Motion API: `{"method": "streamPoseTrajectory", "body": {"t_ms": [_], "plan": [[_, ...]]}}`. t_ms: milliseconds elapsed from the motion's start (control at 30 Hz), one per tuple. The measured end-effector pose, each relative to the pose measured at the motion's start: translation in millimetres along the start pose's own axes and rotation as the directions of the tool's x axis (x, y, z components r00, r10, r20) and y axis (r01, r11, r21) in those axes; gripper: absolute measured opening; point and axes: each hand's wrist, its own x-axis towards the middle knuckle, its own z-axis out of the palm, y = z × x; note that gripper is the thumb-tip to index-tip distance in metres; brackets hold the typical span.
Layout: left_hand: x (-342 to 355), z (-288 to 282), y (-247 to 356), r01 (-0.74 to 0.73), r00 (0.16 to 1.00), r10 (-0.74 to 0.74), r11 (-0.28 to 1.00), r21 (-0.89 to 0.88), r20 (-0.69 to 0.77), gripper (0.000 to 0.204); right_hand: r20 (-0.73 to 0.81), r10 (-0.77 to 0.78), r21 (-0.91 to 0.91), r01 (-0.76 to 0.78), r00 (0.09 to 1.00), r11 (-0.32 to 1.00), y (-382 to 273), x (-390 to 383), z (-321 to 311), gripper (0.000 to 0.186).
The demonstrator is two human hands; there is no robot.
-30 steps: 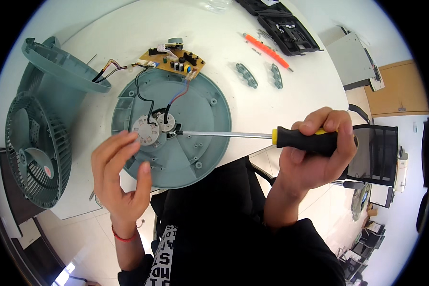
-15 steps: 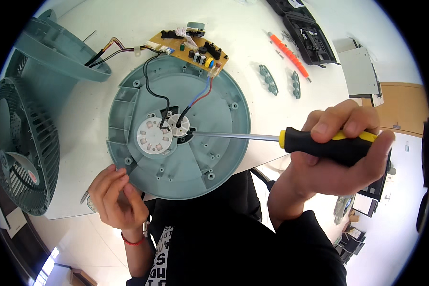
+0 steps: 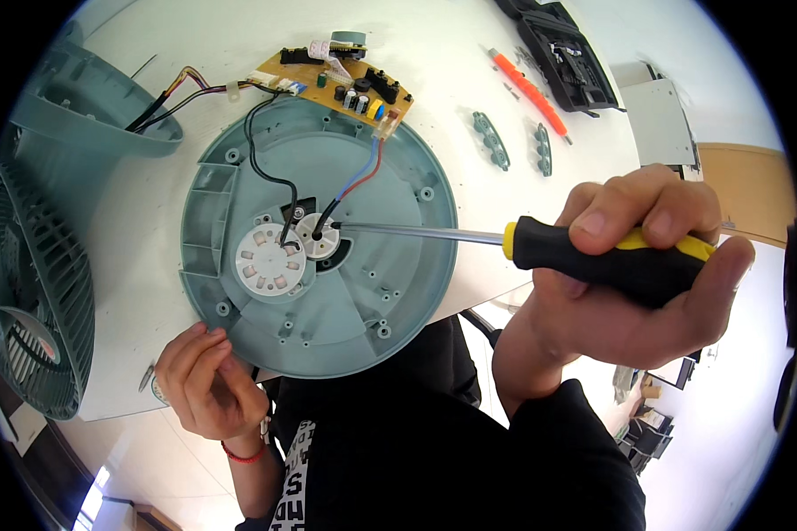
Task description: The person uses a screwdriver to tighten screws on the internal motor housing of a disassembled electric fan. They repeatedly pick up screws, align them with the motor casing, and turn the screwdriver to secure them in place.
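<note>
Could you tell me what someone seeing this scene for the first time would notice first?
Most striking is the round teal fan base lying open-side up in the middle of the white table, with the right hand holding a black-and-yellow screwdriver whose tip meets the white hub at its centre. A yellow circuit board, wired to the base, sits at its far edge. The left hand rests at the near rim.

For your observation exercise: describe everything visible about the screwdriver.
The screwdriver has a black handle with yellow accents and a long, shiny metal shaft. It lies nearly level, tip pointing left onto the white hub at the middle of the teal round base. The right hand grips the handle; the left hand is off it.
</note>
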Motion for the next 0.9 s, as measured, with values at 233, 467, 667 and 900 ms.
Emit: {"method": "streamPoseTrajectory", "body": {"t_ms": [233, 467, 667, 900], "plan": [[-1.2, -2.3, 0.1, 0.016, 0.999, -0.016, 1.000, -0.015, 0.030, 0.011, 0.124, 0.022, -0.010, -0.021, 0.992, 1.000, -7.3, 13.7, -1.2, 0.050], [-3.5, -0.3, -3.8, 0.001, 1.000, -0.002, 1.000, 0.026, 0.008, 0.012, 0.260, 0.061, -0.082, -0.040, 0.964, 0.996, -15.0, 25.1, -2.6, 0.044], [-5.6, -1.2, -5.4, 0.006, 1.000, -0.006, 1.000, -0.029, 0.005, 0.009, 0.443, -0.100, -0.051, 0.136, 0.891, 0.989, -2.7, 36.4, -13.3, 0.032], [-3.0, 0.1, -5.7, -0.025, 1.000, 0.026, 1.000, 0.008, -0.014, 0.011, 0.585, -0.419, -0.134, 0.592, 0.694, 0.795, 10.2, 44.7, -18.9, 0.079]]}}
